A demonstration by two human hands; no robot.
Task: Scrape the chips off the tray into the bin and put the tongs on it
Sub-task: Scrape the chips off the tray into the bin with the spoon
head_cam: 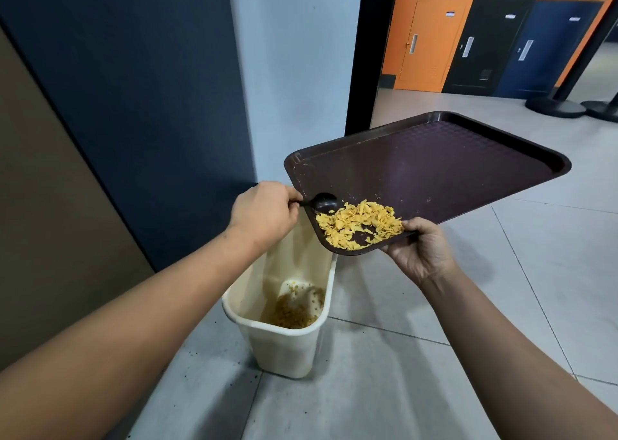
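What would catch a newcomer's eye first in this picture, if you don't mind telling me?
The heap of yellow chips at the low corner of the tilted brown tray, right above the cream bin. The left hand holds black tongs at the heap's edge, while the right hand grips the tray's near rim. Crumbs already lie in the bin.

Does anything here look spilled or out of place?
Small dark specks are scattered on the floor left of the bin, like spilled crumbs. Otherwise nothing: the chips sit piled at the tilted tray's low corner, above the bin.
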